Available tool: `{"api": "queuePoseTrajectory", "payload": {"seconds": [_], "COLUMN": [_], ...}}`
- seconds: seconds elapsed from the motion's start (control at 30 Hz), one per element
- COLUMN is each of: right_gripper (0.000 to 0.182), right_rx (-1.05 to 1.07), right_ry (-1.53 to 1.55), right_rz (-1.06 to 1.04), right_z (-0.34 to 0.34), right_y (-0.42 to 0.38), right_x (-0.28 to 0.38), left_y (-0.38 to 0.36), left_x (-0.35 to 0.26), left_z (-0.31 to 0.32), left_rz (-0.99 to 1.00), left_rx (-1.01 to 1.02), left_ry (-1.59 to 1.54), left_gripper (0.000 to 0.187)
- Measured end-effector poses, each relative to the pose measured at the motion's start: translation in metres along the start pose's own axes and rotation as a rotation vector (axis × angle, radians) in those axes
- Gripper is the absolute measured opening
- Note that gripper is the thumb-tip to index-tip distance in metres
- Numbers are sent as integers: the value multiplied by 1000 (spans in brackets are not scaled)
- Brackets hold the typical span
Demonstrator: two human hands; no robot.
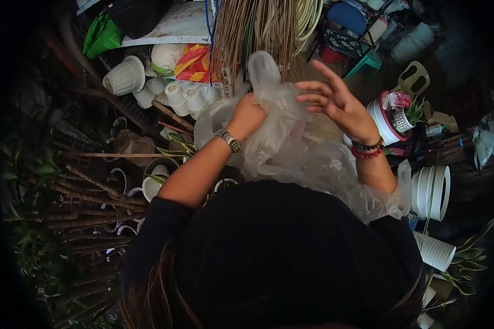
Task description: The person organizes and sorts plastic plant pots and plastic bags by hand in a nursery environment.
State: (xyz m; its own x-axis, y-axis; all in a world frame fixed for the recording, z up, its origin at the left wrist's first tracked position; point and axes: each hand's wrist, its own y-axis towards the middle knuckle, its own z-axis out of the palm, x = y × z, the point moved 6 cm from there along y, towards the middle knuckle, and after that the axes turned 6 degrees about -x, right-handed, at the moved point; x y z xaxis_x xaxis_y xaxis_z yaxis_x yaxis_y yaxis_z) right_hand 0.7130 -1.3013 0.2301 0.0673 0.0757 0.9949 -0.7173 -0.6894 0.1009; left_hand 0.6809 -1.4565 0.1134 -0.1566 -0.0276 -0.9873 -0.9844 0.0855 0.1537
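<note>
Bunched in my left hand [247, 116] is a large clear plastic bag [277, 129], its gathered top rising above my closed fingers. The loose plastic spreads down in front of my body and over toward my right forearm. My right hand [335, 104] is raised beside the bag, fingers stretched and apart, holding nothing. A metal watch [228, 140] circles my left wrist, and beaded bracelets [367, 148] sit on my right wrist. What lies inside or beneath the bag is hard to make out.
Stacked white pots [185, 97] stand at upper left, with more white pots [431, 192] at right. Dry brown stalks [258, 27] hang at the top. Bare stems [93, 205] and leafy plants crowd the left. A green stool [365, 63] and a potted plant [403, 118] are upper right.
</note>
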Motion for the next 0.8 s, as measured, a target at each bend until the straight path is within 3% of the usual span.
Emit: {"api": "queuePoseTrajectory", "payload": {"seconds": [0.03, 0.13, 0.2, 0.27, 0.33, 0.4, 0.47, 0.53, 0.6, 0.73, 0.8], "right_gripper": [87, 116, 115, 114, 113, 112, 111, 110, 109, 107, 106], "right_rx": [-91, -275, -362, -431, -505, -585, -674, -782, -907, -1277, -1467], "right_ry": [-93, -162, -465, -614, -667, -691, -674, -633, -576, -428, -370], "right_rz": [-44, 0, 48, 63, 96, 164, 252, 347, 435, 549, 585], "right_z": [-17, -14, -17, -25, -38, -52, -64, -75, -82, -76, -67], "right_y": [-19, -55, -61, -67, -84, -113, -150, -197, -257, -395, -444], "right_x": [-9, -71, -85, -91, -87, -82, -77, -72, -64, -34, -25], "left_y": [6, 6, -5, -18, -26, -47, -65, -65, -54, -20, -8], "left_x": [4, -11, -23, -32, -48, -62, -89, -101, -119, -98, -70], "left_z": [-6, 32, 76, 113, 132, 144, 129, 98, 45, -89, -166], "left_rz": [-136, -211, 124, 121, 386, 297, 556, 604, 410, 126, 48], "left_rx": [-62, 62, 174, 436, 583, 908, 923, 995, 1091, 610, 166], "left_ry": [-291, -357, -88, 2, 39, 118, 202, 179, 98, -69, -166], "left_gripper": [22, 29, 32, 41, 51, 58, 59, 58, 47, 29, 21]}}
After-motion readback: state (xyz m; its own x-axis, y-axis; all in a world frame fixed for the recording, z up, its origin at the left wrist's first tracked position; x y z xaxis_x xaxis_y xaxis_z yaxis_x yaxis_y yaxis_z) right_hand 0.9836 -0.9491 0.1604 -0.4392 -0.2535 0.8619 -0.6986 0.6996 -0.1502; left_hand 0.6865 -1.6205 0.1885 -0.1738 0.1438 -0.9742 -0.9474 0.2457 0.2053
